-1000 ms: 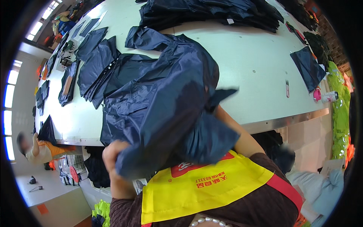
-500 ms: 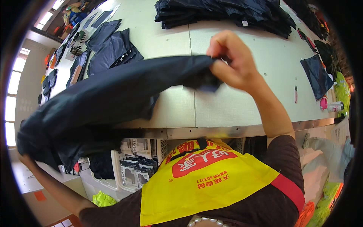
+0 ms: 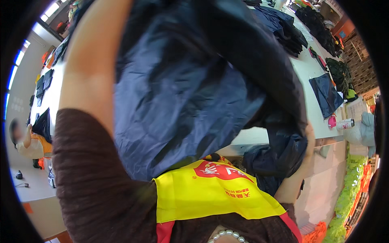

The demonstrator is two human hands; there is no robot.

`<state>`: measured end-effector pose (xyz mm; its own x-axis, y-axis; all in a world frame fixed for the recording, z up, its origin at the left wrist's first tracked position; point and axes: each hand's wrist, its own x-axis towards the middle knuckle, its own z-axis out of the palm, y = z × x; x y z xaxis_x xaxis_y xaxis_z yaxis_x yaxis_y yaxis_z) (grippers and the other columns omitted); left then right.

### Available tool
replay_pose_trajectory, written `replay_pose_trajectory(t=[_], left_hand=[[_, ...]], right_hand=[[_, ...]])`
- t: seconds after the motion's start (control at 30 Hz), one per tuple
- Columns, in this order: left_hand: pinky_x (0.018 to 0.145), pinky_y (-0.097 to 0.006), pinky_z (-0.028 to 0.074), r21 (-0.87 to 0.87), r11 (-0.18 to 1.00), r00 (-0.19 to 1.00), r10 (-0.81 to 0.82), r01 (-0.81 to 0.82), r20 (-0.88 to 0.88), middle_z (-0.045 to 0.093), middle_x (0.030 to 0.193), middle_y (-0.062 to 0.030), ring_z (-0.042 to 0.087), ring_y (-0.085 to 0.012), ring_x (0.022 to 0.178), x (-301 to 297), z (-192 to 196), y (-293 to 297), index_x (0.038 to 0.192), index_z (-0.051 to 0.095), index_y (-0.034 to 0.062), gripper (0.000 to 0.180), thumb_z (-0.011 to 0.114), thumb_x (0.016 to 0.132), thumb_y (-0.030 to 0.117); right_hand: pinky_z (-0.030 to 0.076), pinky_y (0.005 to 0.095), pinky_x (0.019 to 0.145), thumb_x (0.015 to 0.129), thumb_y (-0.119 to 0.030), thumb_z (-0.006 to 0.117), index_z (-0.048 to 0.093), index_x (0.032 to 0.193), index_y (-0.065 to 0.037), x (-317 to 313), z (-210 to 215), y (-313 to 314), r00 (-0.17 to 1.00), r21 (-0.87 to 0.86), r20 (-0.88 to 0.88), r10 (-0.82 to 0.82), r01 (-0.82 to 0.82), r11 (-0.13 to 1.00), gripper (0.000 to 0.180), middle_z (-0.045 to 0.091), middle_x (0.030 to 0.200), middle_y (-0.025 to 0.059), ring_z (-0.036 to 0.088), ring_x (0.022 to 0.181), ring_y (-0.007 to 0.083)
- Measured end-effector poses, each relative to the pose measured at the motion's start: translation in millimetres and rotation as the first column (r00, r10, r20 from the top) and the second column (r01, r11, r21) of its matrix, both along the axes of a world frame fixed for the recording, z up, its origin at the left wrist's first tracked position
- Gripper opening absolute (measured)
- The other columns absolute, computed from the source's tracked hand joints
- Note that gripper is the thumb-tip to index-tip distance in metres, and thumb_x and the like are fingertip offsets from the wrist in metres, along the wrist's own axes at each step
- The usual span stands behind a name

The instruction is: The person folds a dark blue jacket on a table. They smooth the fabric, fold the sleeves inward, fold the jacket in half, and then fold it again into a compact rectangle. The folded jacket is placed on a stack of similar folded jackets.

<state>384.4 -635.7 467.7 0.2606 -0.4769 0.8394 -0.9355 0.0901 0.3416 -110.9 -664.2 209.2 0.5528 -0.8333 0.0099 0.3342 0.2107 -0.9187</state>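
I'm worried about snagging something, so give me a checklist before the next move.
1. Left hand's hold: cannot tell; it is out of view.
2. Right hand grip: cannot tell; fingers hidden.
3. Dark blue garment lying flat: not ok; raised and creased.
4. Yellow apron clear of garment: cannot tell; they overlap in view.
5. Flat dark piece apart from garment: ok.

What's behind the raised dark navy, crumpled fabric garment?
Past that garment: parts of the white flat tabletop, a dark navy fabric pile at upper right. The tabletop's middle, and anything there, is covered.
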Motion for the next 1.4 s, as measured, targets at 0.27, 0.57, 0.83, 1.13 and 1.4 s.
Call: replay_pose_trajectory(t=[0.27,0.57,0.83,1.13,1.4], left_hand=[[0.103,-0.041,0.034,0.812,0.537,0.958,-0.27,0.228,-0.091,0.042,0.137,-0.0173,0.039,-0.0323,0.127,-22,-303,30,0.137,0.039,0.0077,0.069,0.065,0.08,0.037],[0.105,-0.053,0.022,0.741,0.463,0.77,0.628,-0.486,0.113,0.03,0.142,-0.0241,0.028,-0.0389,0.132,-38,-474,268,0.137,0.036,0.0063,0.069,0.057,0.084,0.046],[0.107,-0.046,0.024,0.739,0.522,0.864,0.477,-0.426,0.161,0.034,0.142,-0.0189,0.029,-0.0336,0.133,45,-462,228,0.136,0.039,0.0085,0.065,0.053,0.086,0.047],[0.101,-0.044,0.031,0.636,0.461,0.633,0.772,-0.619,0.058,0.047,0.129,-0.0193,0.042,-0.0324,0.122,9,-477,222,0.132,0.04,0.0023,0.062,0.054,0.087,0.043],[0.096,-0.041,0.037,0.638,0.558,0.642,0.756,-0.531,-0.127,0.053,0.122,-0.0197,0.047,-0.0345,0.116,33,-474,251,0.123,0.049,-0.0023,0.054,0.057,0.087,0.037]], right_hand=[[0.038,0.0322,0.094,0.085,-0.034,0.062,0.041,0.129,0.006,-59,-154,-22,0.569,0.081,-0.817,-0.096,0.278,0.957,0.063,0.05,0.124,0.0169,0.05,0.108,0.0236],[0.044,0.0429,0.084,0.086,-0.041,0.055,0.048,0.119,0.008,13,-185,-45,-0.016,-0.397,-0.913,-0.408,-0.2,0.896,0.059,0.059,0.105,0.024,0.057,0.096,0.0352],[0.043,0.0397,0.09,0.084,-0.024,0.048,0.053,0.118,0.004,-22,-165,-60,-0.198,-0.081,-0.972,-0.123,-0.21,0.974,0.044,0.059,0.11,0.0224,0.056,0.101,0.0346],[0.039,0.0421,0.095,0.075,-0.035,0.07,0.056,0.111,-0.001,163,-174,-118,0.407,-0.694,-0.714,-0.569,-0.519,0.499,0.052,0.048,0.125,0.0246,0.048,0.112,0.0406],[0.039,0.0422,0.093,0.085,-0.032,0.057,0.055,0.113,0.005,43,-223,-287,0.139,-0.813,-0.554,-0.821,0.123,0.569,0.047,0.057,0.113,0.0237,0.053,0.107,0.0388]])
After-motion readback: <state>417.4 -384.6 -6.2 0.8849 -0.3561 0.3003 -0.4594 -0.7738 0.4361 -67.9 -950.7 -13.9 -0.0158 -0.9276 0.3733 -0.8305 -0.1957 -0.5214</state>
